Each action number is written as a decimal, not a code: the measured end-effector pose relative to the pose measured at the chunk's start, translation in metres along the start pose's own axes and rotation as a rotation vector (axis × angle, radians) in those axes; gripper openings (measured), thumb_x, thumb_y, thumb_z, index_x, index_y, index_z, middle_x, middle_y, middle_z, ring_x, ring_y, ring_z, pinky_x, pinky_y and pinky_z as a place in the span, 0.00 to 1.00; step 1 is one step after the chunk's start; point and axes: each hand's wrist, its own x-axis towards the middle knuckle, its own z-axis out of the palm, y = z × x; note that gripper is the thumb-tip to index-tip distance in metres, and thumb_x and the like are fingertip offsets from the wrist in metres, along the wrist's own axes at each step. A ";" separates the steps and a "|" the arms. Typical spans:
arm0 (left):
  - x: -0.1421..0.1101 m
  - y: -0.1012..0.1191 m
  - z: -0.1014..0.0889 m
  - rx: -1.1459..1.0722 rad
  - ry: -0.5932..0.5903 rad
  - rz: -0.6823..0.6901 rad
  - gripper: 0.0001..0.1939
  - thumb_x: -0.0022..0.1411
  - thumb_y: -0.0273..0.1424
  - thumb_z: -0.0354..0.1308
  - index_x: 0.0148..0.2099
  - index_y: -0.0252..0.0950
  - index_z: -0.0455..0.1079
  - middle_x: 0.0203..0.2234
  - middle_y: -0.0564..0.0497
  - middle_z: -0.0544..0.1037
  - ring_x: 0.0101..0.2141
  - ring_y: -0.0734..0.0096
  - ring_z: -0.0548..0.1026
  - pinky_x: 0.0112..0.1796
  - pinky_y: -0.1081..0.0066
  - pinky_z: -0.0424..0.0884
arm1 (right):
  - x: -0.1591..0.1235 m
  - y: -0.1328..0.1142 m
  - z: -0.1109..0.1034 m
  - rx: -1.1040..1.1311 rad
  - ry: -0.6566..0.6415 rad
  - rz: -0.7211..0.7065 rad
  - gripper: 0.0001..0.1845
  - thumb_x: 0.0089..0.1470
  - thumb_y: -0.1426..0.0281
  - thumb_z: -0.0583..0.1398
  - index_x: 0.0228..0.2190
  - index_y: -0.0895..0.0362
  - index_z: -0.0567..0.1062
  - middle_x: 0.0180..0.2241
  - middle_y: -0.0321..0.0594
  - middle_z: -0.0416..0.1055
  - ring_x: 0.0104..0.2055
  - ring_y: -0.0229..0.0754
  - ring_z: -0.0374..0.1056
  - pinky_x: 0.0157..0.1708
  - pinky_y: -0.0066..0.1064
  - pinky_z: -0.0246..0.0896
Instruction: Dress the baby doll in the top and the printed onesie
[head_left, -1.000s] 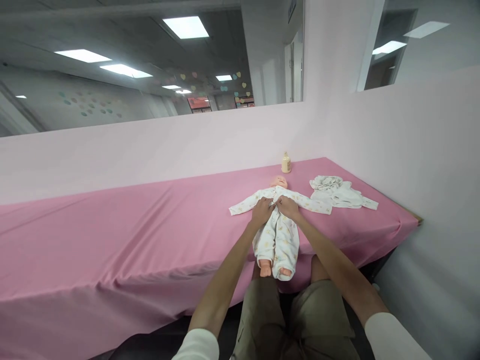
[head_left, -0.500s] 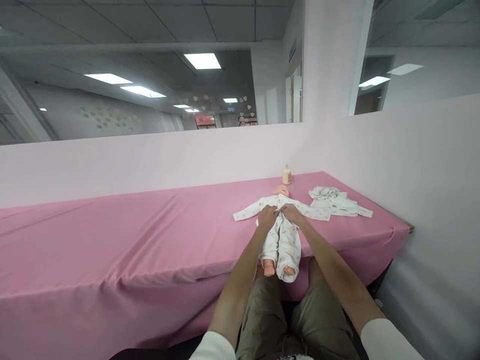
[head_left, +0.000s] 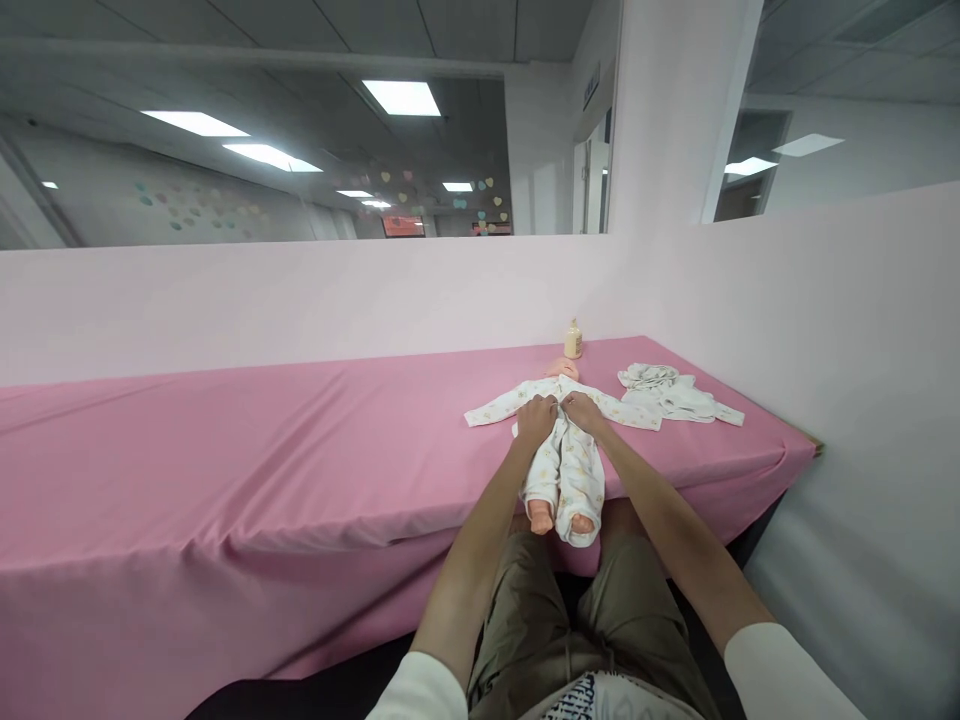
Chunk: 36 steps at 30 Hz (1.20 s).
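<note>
A baby doll (head_left: 564, 368) lies on its back on the pink-covered table, its head toward the wall and its feet at the front edge. It wears a white patterned baby top (head_left: 502, 405) with both sleeves spread wide, and matching baby pants (head_left: 580, 465). My left hand (head_left: 538, 418) and my right hand (head_left: 583, 411) are close together at the doll's middle. Both are closed with fingers pinching the front of the baby clothes. Exactly which edge of cloth they grip is hidden by the fingers.
A crumpled white garment (head_left: 675, 395) lies to the right of the doll. Behind the head stands a cream pump bottle (head_left: 573, 340) near the wall. The pink tablecloth (head_left: 247, 450) stretches far left and hangs over the front edge.
The whole view has tilted down slightly. My hands stay at the doll's middle with only a small shift of the fingers. The doll and its clothes look much the same.
</note>
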 end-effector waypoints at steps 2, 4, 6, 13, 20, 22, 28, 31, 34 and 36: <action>0.000 -0.001 -0.003 0.004 -0.012 0.020 0.17 0.68 0.34 0.42 0.49 0.42 0.70 0.42 0.44 0.73 0.40 0.61 0.73 0.38 0.67 0.64 | 0.000 0.001 -0.002 0.035 -0.016 -0.023 0.15 0.61 0.61 0.56 0.41 0.60 0.72 0.41 0.41 0.72 0.42 0.40 0.69 0.44 0.39 0.66; 0.000 -0.003 -0.006 0.007 -0.025 0.036 0.17 0.68 0.35 0.42 0.49 0.42 0.71 0.42 0.44 0.74 0.40 0.61 0.73 0.38 0.66 0.64 | 0.001 0.001 -0.003 0.054 -0.030 -0.035 0.15 0.61 0.62 0.55 0.41 0.60 0.73 0.40 0.41 0.72 0.41 0.40 0.69 0.44 0.39 0.65; 0.001 -0.004 -0.008 0.006 -0.036 0.052 0.18 0.68 0.35 0.41 0.49 0.42 0.71 0.42 0.44 0.74 0.40 0.61 0.73 0.38 0.66 0.64 | 0.001 0.000 -0.004 0.058 -0.041 -0.031 0.15 0.62 0.62 0.54 0.40 0.60 0.73 0.39 0.40 0.73 0.40 0.39 0.69 0.43 0.38 0.64; 0.004 -0.007 -0.004 -0.011 -0.044 0.038 0.18 0.68 0.33 0.41 0.48 0.40 0.72 0.42 0.44 0.74 0.39 0.62 0.73 0.38 0.66 0.64 | -0.002 -0.013 -0.007 -0.022 -0.022 0.030 0.16 0.60 0.59 0.55 0.36 0.59 0.73 0.38 0.41 0.73 0.40 0.41 0.68 0.44 0.39 0.61; 0.006 -0.004 0.008 -0.094 0.035 -0.016 0.16 0.67 0.28 0.42 0.45 0.37 0.71 0.40 0.42 0.74 0.41 0.59 0.73 0.41 0.63 0.63 | -0.001 -0.018 -0.009 -0.035 -0.016 0.059 0.15 0.60 0.61 0.55 0.31 0.59 0.73 0.33 0.39 0.72 0.38 0.41 0.68 0.41 0.37 0.62; 0.006 -0.005 0.008 -0.144 0.058 -0.025 0.16 0.67 0.30 0.42 0.45 0.38 0.71 0.40 0.43 0.74 0.40 0.60 0.73 0.41 0.64 0.63 | 0.001 -0.015 -0.010 -0.003 -0.026 0.053 0.16 0.60 0.60 0.55 0.33 0.60 0.73 0.34 0.39 0.72 0.37 0.39 0.68 0.41 0.37 0.63; 0.006 -0.013 0.008 -0.368 0.132 -0.045 0.14 0.67 0.32 0.43 0.44 0.41 0.71 0.40 0.48 0.76 0.42 0.63 0.72 0.42 0.67 0.63 | 0.005 -0.006 -0.007 0.119 -0.011 0.048 0.15 0.59 0.60 0.57 0.33 0.60 0.73 0.32 0.37 0.72 0.34 0.36 0.68 0.38 0.34 0.65; 0.009 -0.020 0.010 -0.507 0.180 -0.117 0.14 0.68 0.31 0.42 0.45 0.41 0.69 0.38 0.51 0.77 0.40 0.67 0.73 0.40 0.70 0.64 | 0.006 -0.002 -0.005 0.175 0.038 0.069 0.16 0.59 0.60 0.57 0.28 0.60 0.72 0.26 0.33 0.69 0.28 0.34 0.65 0.32 0.30 0.64; 0.017 -0.033 0.013 -0.628 0.228 -0.243 0.14 0.68 0.31 0.42 0.46 0.39 0.68 0.34 0.52 0.77 0.36 0.71 0.74 0.37 0.72 0.67 | 0.008 0.008 -0.008 0.227 0.118 0.108 0.17 0.59 0.60 0.57 0.26 0.60 0.70 0.23 0.31 0.66 0.24 0.32 0.62 0.27 0.27 0.61; 0.023 -0.048 0.014 -0.677 0.262 -0.351 0.13 0.68 0.31 0.43 0.45 0.37 0.68 0.35 0.51 0.77 0.35 0.72 0.74 0.36 0.73 0.68 | 0.010 0.022 -0.016 0.247 0.184 0.159 0.17 0.60 0.60 0.57 0.27 0.61 0.70 0.23 0.31 0.66 0.23 0.31 0.62 0.25 0.26 0.60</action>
